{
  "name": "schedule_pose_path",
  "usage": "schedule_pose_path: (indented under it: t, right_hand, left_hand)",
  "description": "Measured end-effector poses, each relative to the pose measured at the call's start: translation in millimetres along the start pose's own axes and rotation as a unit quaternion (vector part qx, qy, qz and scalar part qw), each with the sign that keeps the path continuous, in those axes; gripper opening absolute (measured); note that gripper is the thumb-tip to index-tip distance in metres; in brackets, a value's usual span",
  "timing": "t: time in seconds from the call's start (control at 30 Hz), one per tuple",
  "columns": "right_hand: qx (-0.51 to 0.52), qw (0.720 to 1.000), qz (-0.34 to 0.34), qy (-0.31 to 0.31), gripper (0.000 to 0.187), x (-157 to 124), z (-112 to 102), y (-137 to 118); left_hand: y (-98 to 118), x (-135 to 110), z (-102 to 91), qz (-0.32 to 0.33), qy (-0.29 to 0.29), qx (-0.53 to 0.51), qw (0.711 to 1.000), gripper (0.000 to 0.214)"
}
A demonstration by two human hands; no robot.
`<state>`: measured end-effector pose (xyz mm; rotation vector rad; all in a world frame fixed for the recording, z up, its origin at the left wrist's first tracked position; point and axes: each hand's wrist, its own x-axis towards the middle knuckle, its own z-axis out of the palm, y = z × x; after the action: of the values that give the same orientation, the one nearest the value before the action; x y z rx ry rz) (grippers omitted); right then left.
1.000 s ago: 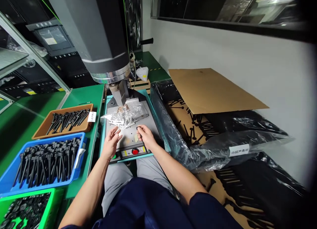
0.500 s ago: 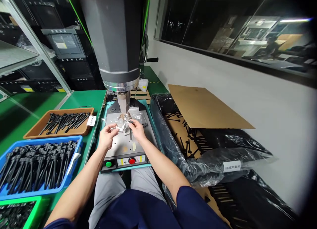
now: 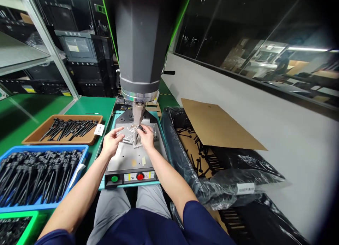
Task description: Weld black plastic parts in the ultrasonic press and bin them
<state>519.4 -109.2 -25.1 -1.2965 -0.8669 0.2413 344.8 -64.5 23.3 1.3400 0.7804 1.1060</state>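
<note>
Beneath the grey press head [image 3: 138,112], a small metal fixture [image 3: 137,142] stands on the machine's base plate [image 3: 124,160]. My right hand [image 3: 146,137] is at the fixture's right side, its thumb and fingers pinched on a small black part [image 3: 140,127]; most of that part is hidden by the fingers and the fixture. My left hand [image 3: 112,142] hovers left of the fixture, thumb and fingers apart, with nothing visible between them. Clear, shiny material [image 3: 131,127] surrounds the top of the fixture.
A brown tray [image 3: 29,139] and a blue tray [image 3: 86,151] of long black stemmed parts stand left, with a green bin [image 3: 33,220] nearer. A green button [image 3: 114,178] and red button [image 3: 140,176] face me. A plastic-lined box [image 3: 182,167] under cardboard [image 3: 222,126] sits right.
The view has shifted, so the machine appears further right. The black stem that hung below my right hand no longer shows. My left hand's fingers are spread wider.
</note>
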Motion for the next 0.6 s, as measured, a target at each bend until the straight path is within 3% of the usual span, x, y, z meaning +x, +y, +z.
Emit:
schedule_pose_path:
  t: [0.13,0.33,0.6]
  right_hand:
    - [-0.018,0.999,0.038,-0.008,0.031,13,8,3]
    - [0.036,0.99,0.113,-0.082,0.041,24,8,4]
    - [0.112,0.982,0.13,-0.081,0.026,23,5,-1]
  left_hand:
    - [5,11,-0.2,0.009,-0.004,-0.012,1.0,0.056]
    - [3,16,-2.6,0.007,-0.006,-0.003,1.0,0.057]
    - [2,13,-2.6,0.007,0.007,0.003,1.0,0.053]
